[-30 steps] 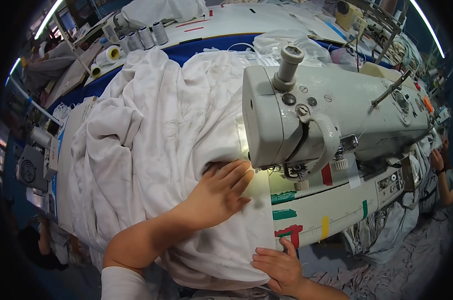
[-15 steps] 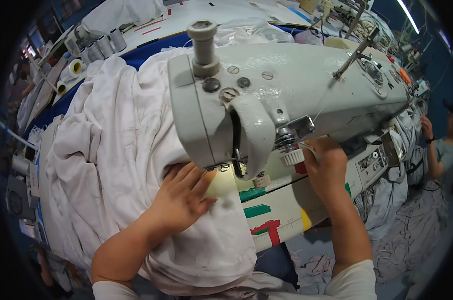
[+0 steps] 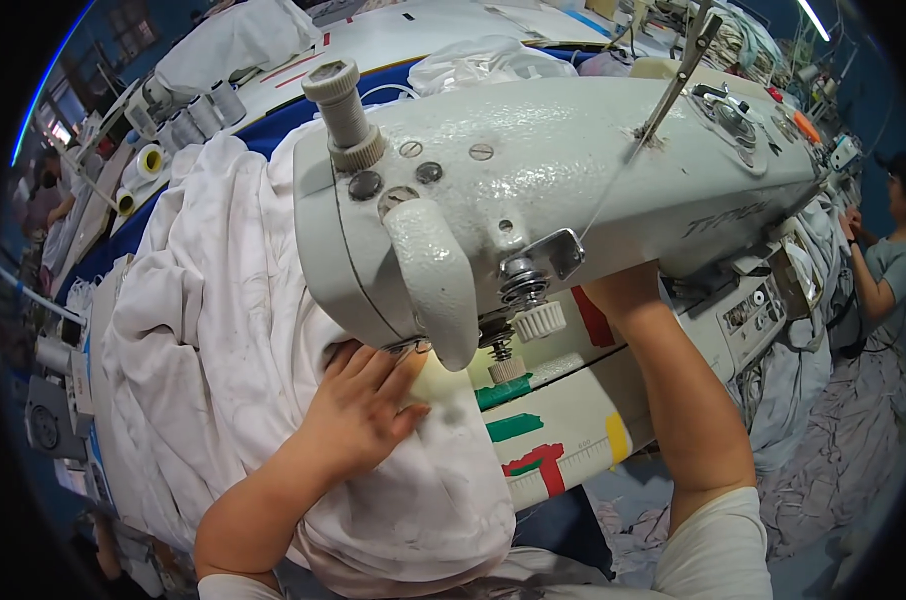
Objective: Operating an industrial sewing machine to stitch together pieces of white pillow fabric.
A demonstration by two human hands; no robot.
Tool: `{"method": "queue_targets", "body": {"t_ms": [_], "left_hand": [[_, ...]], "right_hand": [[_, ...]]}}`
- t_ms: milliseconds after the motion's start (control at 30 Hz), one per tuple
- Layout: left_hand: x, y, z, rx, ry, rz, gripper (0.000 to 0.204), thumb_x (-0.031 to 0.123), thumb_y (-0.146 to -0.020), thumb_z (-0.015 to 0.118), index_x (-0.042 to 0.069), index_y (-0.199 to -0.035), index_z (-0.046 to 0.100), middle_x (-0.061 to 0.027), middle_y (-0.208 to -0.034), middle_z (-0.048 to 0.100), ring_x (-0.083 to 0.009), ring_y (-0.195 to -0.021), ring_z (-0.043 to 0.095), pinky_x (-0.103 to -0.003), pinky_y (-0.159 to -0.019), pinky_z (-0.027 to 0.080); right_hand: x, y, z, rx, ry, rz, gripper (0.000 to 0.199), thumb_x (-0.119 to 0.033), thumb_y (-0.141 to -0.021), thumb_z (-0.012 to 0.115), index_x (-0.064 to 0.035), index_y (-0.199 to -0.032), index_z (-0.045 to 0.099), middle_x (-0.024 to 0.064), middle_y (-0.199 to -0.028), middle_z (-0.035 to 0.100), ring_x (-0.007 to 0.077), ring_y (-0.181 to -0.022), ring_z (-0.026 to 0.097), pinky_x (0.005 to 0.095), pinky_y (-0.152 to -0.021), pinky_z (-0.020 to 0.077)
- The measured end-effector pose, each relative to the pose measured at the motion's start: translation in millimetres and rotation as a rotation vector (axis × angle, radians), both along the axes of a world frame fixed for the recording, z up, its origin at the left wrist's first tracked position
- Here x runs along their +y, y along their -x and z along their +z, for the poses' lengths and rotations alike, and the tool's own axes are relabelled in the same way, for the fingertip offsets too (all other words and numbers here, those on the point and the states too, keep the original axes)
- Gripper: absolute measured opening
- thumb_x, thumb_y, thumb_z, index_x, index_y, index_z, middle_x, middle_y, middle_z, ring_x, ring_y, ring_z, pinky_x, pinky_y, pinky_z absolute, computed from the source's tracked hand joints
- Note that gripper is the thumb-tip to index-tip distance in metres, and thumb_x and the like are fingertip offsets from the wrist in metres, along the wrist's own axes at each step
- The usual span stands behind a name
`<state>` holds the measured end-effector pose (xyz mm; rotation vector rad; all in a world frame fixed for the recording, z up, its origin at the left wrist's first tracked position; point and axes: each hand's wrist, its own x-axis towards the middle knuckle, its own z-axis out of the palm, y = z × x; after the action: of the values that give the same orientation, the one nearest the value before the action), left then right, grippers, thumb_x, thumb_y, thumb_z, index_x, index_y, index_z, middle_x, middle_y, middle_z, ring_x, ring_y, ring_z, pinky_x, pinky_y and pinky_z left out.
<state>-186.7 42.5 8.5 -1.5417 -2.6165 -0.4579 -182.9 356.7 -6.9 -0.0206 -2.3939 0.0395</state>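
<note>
A grey-white sewing machine stretches across the middle of the view. White fabric lies in thick folds to its left and spreads under its head, hanging toward me. My left hand rests flat on this fabric just in front of the needle area, fingers stretched out and partly tucked beneath the machine head. Behind the tension knob, my right hand reaches under the machine arm; its fingers are hidden there. The needle itself is covered by the head.
Coloured tape strips mark the machine bed. Thread cones stand at the far left. A white table with a clear plastic bag lies beyond. At the right, a co-worker stands near heaped cloth.
My right hand has gone from beside the tension knob to farther under the machine arm. My left hand stays on the fabric. The view has shifted and tilted slightly.
</note>
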Motion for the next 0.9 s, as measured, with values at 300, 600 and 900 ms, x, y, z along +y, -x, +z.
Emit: {"method": "queue_targets", "body": {"t_ms": [300,600,900], "left_hand": [[-11,6,-4,-0.004,-0.006,0.017,0.054,0.027,-0.080,0.069,0.002,-0.126,0.054,-0.0158,-0.119,0.055,-0.0333,-0.114,0.052,-0.043,-0.092,0.043],[-12,-7,-43,-0.029,-0.191,-0.020,0.060,0.026,-0.082,0.065,0.001,-0.133,0.047,-0.0155,-0.139,0.045,-0.0281,-0.131,0.043,-0.042,-0.099,0.042],[-18,-2,-35,0.091,-0.189,-0.011,0.056,0.029,-0.083,0.066,0.003,-0.130,0.051,-0.0173,-0.129,0.051,-0.0314,-0.121,0.051,-0.041,-0.089,0.047]], "right_hand": [[7,7,-20,-0.073,-0.071,-0.066,0.017,-0.018,-0.081,0.060,-0.0038,-0.083,0.069,0.0179,-0.086,0.068,0.0350,-0.077,0.065,0.0444,-0.069,0.0514],[70,-13,-99,-0.066,-0.050,-0.016,0.040,-0.013,-0.076,0.069,0.0020,-0.112,0.061,0.0222,-0.107,0.065,0.0417,-0.096,0.062,0.0462,-0.085,0.0505],[-24,-62,-18,-0.218,0.039,0.192,0.009,-0.013,-0.073,0.066,-0.0053,-0.071,0.062,0.0167,-0.067,0.058,0.0374,-0.061,0.057,0.0484,-0.058,0.0453]]}}
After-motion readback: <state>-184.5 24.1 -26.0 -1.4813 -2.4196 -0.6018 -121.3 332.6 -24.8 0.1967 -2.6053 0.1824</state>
